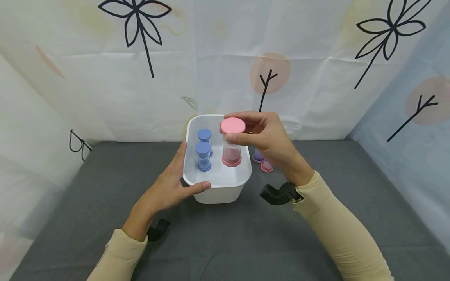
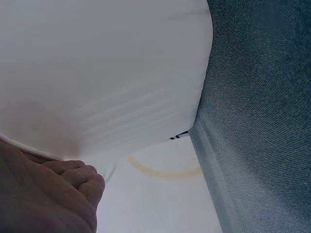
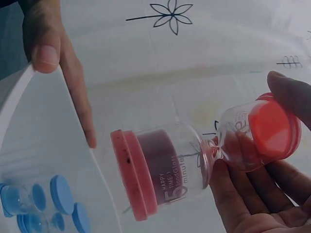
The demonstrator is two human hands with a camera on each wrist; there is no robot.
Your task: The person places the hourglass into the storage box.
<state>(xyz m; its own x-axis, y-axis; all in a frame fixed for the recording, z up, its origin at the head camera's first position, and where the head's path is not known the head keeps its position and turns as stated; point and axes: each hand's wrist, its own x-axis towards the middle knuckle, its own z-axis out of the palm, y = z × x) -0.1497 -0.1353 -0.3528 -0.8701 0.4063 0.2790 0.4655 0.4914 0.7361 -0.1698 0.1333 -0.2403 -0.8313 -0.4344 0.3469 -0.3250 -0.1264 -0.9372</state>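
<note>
My right hand [image 1: 268, 140] pinches a pink hourglass [image 1: 232, 156] by its top cap, thumb in front and fingers behind. It is upright over the right side of a white plastic bin [image 1: 218, 195], its dark pink sand in the lower bulb. The right wrist view shows "5 minutes" printed on the glass of the pink hourglass [image 3: 194, 160]. My left hand [image 1: 168, 183] holds the bin's left near corner, thumb over the rim and fingers along the left side. Two small blue hourglasses [image 1: 203, 156] stand inside the bin, on the left.
On the grey tabletop [image 1: 299, 242], right of the bin, stand a purple hourglass [image 1: 258, 157] and a small pink hourglass [image 1: 266, 167], partly hidden by my right hand. A white patterned cloth [image 1: 218, 78] hangs close behind the bin.
</note>
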